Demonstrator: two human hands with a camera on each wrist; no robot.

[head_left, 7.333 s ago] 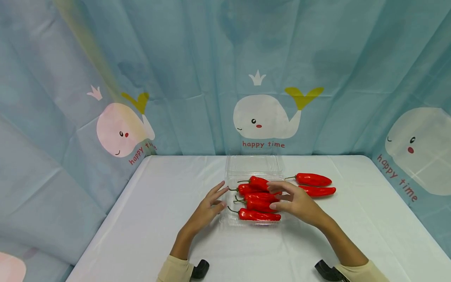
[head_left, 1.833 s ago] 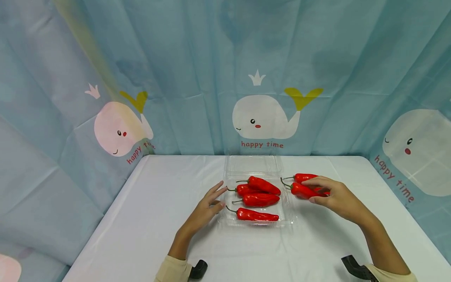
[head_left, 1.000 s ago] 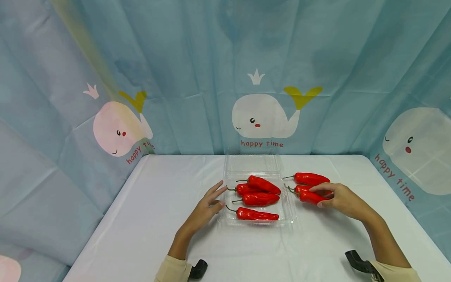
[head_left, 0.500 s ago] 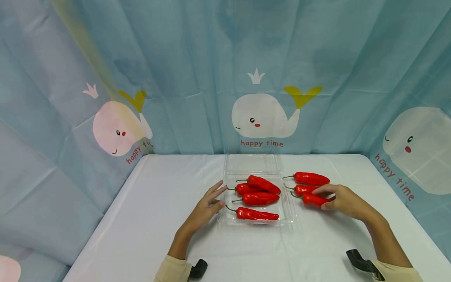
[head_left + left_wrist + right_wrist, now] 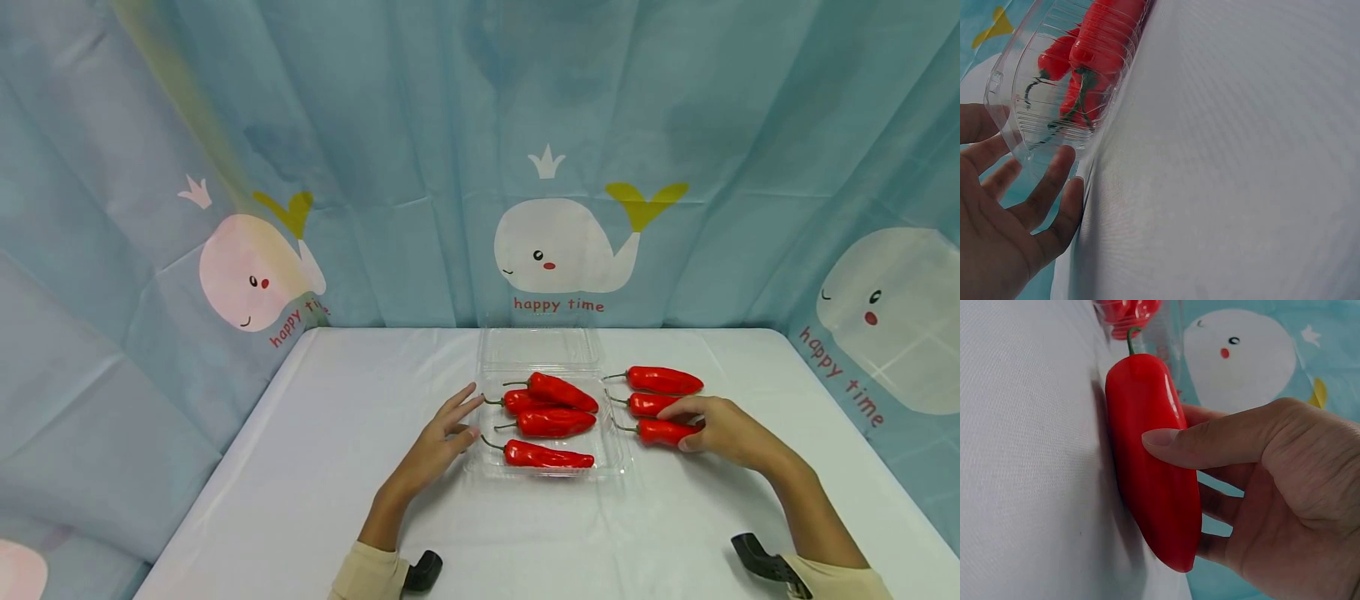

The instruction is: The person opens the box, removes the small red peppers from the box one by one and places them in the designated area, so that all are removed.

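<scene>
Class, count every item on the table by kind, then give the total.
Red chili peppers in the clear plastic tray: 4
Red chili peppers on the white table beside the tray: 3
Clear plastic tray: 1
Total: 8

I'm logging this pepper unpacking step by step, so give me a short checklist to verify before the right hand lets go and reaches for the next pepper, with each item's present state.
1. Held pepper down on the table: ok, it looks to lie on the cloth in the right wrist view.
2. Right hand grip: ok, thumb and fingers pinch the pepper's blunt end.
3. Row beside the tray: ok, two loose peppers lie behind the held one, stems pointing toward the tray.
4. Clear tray steadied: ok, left hand rests with straight fingers against its left wall.
5. Peppers left in the tray: ok, four peppers in view.
6. Tray lid open: ok, it lies flat behind.
</scene>
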